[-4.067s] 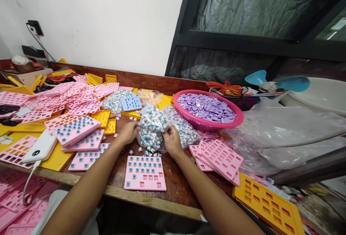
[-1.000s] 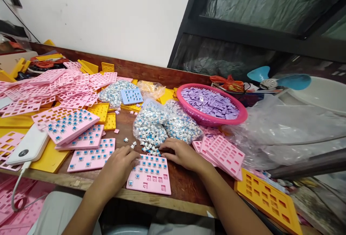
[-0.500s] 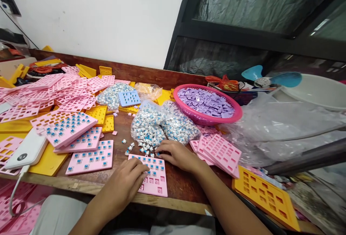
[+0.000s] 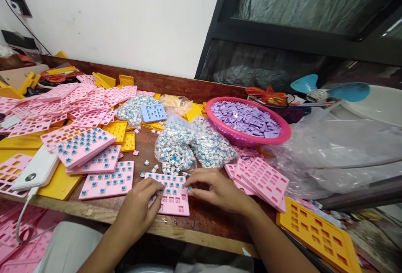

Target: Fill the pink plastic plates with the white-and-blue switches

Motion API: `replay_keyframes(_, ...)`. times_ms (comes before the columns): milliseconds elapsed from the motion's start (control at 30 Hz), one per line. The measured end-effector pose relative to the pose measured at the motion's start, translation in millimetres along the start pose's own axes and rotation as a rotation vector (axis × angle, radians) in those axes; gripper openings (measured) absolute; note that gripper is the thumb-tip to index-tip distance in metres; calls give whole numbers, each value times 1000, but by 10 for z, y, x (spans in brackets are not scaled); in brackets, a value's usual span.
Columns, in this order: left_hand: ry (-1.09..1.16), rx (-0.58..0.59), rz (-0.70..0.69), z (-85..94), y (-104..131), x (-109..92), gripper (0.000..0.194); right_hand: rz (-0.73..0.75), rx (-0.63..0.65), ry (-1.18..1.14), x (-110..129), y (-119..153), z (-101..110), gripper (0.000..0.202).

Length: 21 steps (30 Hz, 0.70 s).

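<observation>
Illumination: even, moderately bright; source out of frame. The wall (image 4: 141, 21) is the brightest large area. The window (image 4: 292, 5) is dark, with a pale streak reflected at far right. Glare marks the clear plastic (image 4: 326, 139). Deep shadow lies below the table (image 4: 216, 218). Wide-angle distortion stretches the side edges. Detail on the small switches (image 4: 176, 160) is soft.

Both the left hand (image 4: 141, 201) and the right hand (image 4: 216, 187) have left the clear bag of switches (image 4: 174, 145) for the pink keyboard plate (image 4: 170, 209). The plate now sits farther from the table edge, nearer the bag, and the right fingertips have brought a blue-topped switch (image 4: 189, 188) from the loose pile to its right side.
</observation>
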<state>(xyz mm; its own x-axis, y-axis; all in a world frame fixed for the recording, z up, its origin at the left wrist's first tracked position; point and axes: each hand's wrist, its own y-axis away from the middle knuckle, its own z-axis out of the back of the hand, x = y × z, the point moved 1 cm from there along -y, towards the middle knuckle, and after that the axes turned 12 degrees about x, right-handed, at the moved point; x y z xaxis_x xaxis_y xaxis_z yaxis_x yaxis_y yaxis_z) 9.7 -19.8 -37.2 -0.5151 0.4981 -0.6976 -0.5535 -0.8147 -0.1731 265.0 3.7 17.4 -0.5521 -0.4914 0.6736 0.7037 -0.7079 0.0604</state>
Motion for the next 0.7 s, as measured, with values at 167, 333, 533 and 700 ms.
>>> replay_keyframes(167,-40,-41,-46,-11,36,9,21,7,43,46,-81,-110,-155,18)
replay_keyframes(333,-109,10,-83,-45,41,-34,17,8,18,36,-103,-134,-202,15)
replay_keyframes(533,-303,25,-5,-134,42,-130,15,-5,49,102,-29,-94,-200,11)
replay_keyframes(700,-435,63,98,-104,-5,-198,6,-70,-45,155,-45,-113,-277,11)
